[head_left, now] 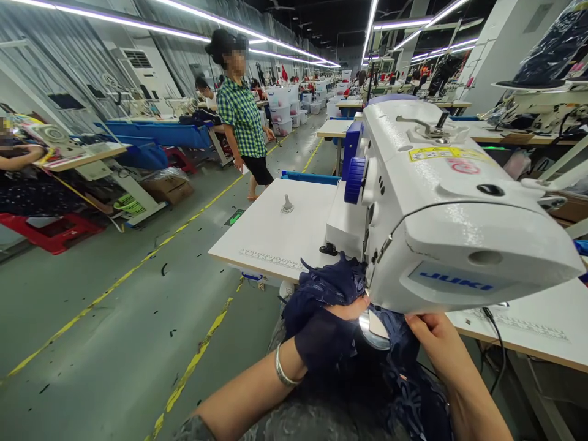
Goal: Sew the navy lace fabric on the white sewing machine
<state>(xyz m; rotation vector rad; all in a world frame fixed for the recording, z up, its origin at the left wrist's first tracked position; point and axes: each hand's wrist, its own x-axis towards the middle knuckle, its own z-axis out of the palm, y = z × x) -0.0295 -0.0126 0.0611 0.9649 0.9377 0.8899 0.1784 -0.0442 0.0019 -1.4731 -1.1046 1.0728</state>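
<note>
A white sewing machine point(459, 202) with a blue handwheel stands right before me, its head leaning over the work. Dark navy patterned fabric point(328, 285) is bunched around its narrow arm and hangs down into my lap. My left hand point(344, 312), partly covered by a fold of this cloth, presses on the fabric beside the arm's metal end plate; most of its fingers are hidden. On the other side, my right hand point(434, 337) pinches the edge of the fabric between thumb and fingers, just under the machine head. The needle is hidden from view.
A small grey suction-cup-like piece point(287, 205) stands on the white tabletop point(257, 226) at the left. A black cable point(498, 349) hangs at the right. One person point(241, 116) in a checked shirt is in the aisle; others sit at machines. Yellow tape point(197, 355) marks the floor.
</note>
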